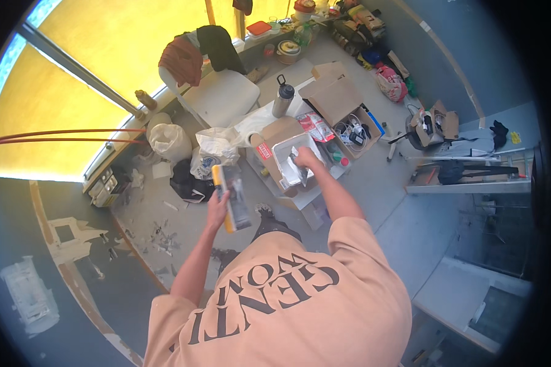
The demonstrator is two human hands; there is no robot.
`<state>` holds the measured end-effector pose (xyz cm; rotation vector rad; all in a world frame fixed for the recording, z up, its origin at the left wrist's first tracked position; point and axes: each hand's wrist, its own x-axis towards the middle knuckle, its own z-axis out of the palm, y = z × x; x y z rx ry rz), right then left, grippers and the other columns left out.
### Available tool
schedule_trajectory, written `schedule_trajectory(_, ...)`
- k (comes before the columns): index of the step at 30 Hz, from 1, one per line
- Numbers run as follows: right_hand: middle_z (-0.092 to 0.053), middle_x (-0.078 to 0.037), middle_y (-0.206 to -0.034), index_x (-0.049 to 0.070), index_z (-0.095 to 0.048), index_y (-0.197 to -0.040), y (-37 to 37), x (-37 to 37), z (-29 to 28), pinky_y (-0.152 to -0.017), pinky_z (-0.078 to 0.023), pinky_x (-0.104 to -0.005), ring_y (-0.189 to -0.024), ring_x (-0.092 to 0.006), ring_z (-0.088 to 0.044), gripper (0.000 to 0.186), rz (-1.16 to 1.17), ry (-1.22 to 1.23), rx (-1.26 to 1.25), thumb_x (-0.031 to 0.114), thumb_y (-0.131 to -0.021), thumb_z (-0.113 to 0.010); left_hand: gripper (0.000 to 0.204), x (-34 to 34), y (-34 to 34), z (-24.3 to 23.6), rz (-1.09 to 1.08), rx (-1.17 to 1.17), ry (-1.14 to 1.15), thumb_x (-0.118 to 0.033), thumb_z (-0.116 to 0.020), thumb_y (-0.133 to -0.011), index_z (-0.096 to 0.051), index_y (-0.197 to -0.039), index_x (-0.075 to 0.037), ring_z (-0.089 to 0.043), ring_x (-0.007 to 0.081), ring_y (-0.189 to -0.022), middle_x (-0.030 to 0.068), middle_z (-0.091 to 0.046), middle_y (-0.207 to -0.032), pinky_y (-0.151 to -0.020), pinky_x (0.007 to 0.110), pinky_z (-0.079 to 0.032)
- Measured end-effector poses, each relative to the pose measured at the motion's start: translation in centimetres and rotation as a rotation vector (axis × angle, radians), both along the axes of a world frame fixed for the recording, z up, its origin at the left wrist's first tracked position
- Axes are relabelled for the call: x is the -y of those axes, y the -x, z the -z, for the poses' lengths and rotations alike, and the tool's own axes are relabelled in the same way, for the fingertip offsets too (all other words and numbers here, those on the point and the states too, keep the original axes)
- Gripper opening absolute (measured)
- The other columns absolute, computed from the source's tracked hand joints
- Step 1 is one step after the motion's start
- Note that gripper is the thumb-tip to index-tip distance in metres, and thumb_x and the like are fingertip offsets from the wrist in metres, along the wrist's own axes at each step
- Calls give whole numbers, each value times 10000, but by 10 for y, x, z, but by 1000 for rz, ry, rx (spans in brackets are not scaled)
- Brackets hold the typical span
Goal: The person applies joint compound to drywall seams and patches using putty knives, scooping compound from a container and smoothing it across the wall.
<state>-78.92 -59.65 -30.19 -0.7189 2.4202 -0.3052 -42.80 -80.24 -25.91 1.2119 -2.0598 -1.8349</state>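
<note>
My left hand [218, 210] grips a wide tool with a yellow edge and a dark, smeared face [235, 205], held upright left of the boxes. My right hand [305, 158] is closed on a small metal putty knife [295, 152] that reaches into a white rectangular tub [283, 161]. The tub sits in an open cardboard box [269, 137] on a low white support. A tall steel bottle [283, 101] stands behind it, and a red-and-white packet [315, 125] lies beside it.
An open box of cables [355, 131] is at the right, with a white chair [217, 95] behind. White bags [165, 140] and a dark bag [190, 186] lie at left. Scraps [159, 238] litter the floor. A shelf [471, 186] is on the right, yellow-covered windows [37, 137] on the left.
</note>
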Motion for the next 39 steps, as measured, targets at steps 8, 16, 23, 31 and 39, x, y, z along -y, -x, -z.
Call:
schedule_trajectory(8, -712, -284, -963, 1, -744, -928, 10, 9, 8, -846, -563, -529, -962, -444, -703, 169, -221, 116, -131, 59, -799, -652, 417, -79, 111, 27, 36, 142, 40, -326, -630, -995, -595, -1168, 51, -710, 371, -954, 237, -720, -1023, -844, 453, -524)
schedule_trajectory(16, -724, -245, -869, 26, -747, -875, -3, 1, 13, -774, -594, -494, -887, -417, -727, 119, -306, 243, -287, 16, -791, -663, 334, -112, 125, 25, 30, 181, 122, -274, -631, -1006, -613, -1162, 20, -688, 243, -858, 154, -726, -975, -795, 404, -530)
schedule_trajectory(23, -706, -315, -972, -16, -740, -908, -4, 27, 10, -858, -574, -512, -961, -463, -701, 151, 14, 90, -34, 39, -790, -663, 372, -105, 131, 15, 39, 190, 150, -290, -622, -1007, -567, -1189, 29, -698, 340, -897, 213, -719, -998, -810, 446, -522)
schedule_trajectory(31, -697, -335, -1016, -53, -742, -944, -14, 29, 31, -889, -562, -519, -993, -484, -687, 227, 218, 156, 68, 63, -764, -665, 329, -102, 170, -2, 120, 210, 232, -252, -602, -1008, -499, -1123, 39, -656, 497, -936, 303, -674, -964, -800, 538, -497)
schedule_trajectory(39, -706, -309, -1039, -2, -746, -980, -9, 16, 63, -912, -558, -507, -1015, -463, -686, 240, 369, 156, 92, 71, -766, -666, 381, -110, 191, 11, 166, 167, 343, -208, -649, -961, -450, -1188, 25, -645, 519, -952, 311, -669, -982, -819, 552, -501)
